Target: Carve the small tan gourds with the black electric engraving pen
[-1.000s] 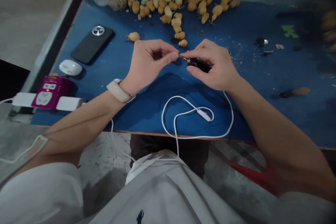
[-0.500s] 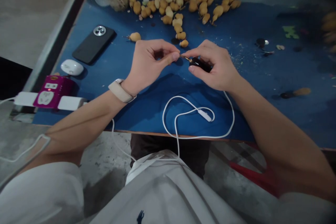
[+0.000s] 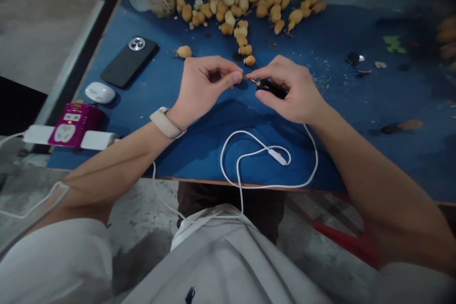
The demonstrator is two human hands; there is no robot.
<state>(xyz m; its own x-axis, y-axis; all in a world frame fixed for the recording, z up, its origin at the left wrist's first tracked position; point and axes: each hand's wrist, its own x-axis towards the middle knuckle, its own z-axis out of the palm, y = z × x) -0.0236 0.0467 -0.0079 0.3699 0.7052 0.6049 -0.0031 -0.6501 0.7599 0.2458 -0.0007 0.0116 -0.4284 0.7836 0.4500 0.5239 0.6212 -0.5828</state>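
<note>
My right hand (image 3: 295, 86) is closed around a small black handheld mini drill (image 3: 267, 86) with a brass-coloured tip that points left. A white cord runs from under that hand. My left hand (image 3: 203, 83) is closed in a pinch just left of the tip, thumb against forefinger. Whatever lies between those fingertips is too small to make out. The two hands almost meet over the blue table (image 3: 199, 142). Just behind them lies a small tan gourd (image 3: 250, 60), at the near end of a line of gourds.
Many small gourds (image 3: 228, 7) lie along the back by a perforated metal panel. On the left are a phone (image 3: 128, 62), a white case (image 3: 99, 92) and a purple power adapter (image 3: 74, 123). A white cord (image 3: 223, 152) loops near the front edge. A brush-like tool (image 3: 409, 125) lies right.
Both hands keep nearly the same grip and place. The view has shifted very slightly, so the things at left appear a little further right.
</note>
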